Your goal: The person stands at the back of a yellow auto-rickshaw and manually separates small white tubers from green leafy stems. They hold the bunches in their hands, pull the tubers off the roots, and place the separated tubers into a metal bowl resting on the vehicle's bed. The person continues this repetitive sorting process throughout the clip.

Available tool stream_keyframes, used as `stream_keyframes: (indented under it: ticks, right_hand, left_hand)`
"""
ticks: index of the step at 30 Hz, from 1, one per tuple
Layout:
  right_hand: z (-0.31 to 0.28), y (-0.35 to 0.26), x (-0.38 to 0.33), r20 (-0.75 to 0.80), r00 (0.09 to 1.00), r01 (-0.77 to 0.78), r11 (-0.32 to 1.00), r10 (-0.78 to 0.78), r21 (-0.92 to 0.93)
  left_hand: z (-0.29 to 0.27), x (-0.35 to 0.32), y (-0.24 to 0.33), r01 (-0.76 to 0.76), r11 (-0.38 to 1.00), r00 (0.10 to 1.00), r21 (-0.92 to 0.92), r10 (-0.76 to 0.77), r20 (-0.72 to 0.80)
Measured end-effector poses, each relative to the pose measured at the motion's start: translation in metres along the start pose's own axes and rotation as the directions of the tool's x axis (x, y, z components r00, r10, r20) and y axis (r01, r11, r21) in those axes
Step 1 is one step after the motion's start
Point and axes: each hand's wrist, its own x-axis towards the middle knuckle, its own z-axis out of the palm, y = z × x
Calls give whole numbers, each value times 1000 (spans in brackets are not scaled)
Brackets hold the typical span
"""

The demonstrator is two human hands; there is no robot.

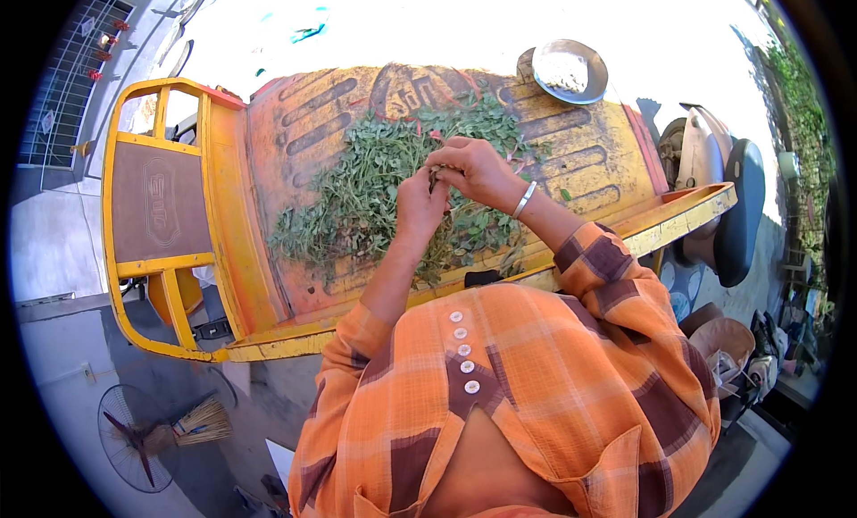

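A wide heap of leafy green plants lies spread over the worn orange and yellow metal bed of a cart. Above the heap's near part, my left hand and my right hand meet, their fingers closed in a pinch around plant stems. Only a little of the stems shows between the fingertips; dry, brownish strands hang just below. A silvery bracelet circles my right wrist.
At the bed's far right edge stands a round metal bowl with pale contents. A yellow frame rises at the left; a yellow rail runs along the near side. A dark scooter seat is at the right, a fan at lower left.
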Motion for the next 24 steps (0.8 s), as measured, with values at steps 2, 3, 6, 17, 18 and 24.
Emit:
stream_keyframes:
  ticks: [2, 3, 6, 17, 18, 24]
  right_hand:
    - [0, 4, 0, -25, 999, -32, 996, 34, 80]
    - [0, 4, -2, -24, 992, -117, 980, 122, 158]
    - [0, 1, -4, -1, 955, -283, 917, 295, 281]
    - [12, -7, -4, -217, 970, -143, 982, 114, -122]
    - [12, -5, -5, -191, 979, -101, 975, 63, -196]
    - [-48, 36, 6, -363, 762, -516, 841, 537, 161]
  left_hand:
    - [2, 0, 5, 1, 998, 1000, -60, -2, -11]
    - [1, 0, 6, 20, 996, 1000, -83, -20, -4]
    - [0, 1, 9, 52, 987, 999, -151, -51, 12]
    - [2, -3, 20, 44, 987, 998, -156, -50, -36]
    - [4, -2, 20, 42, 980, 997, -195, -52, -49]
    - [-5, 1, 7, 84, 923, 983, -376, -139, -122]
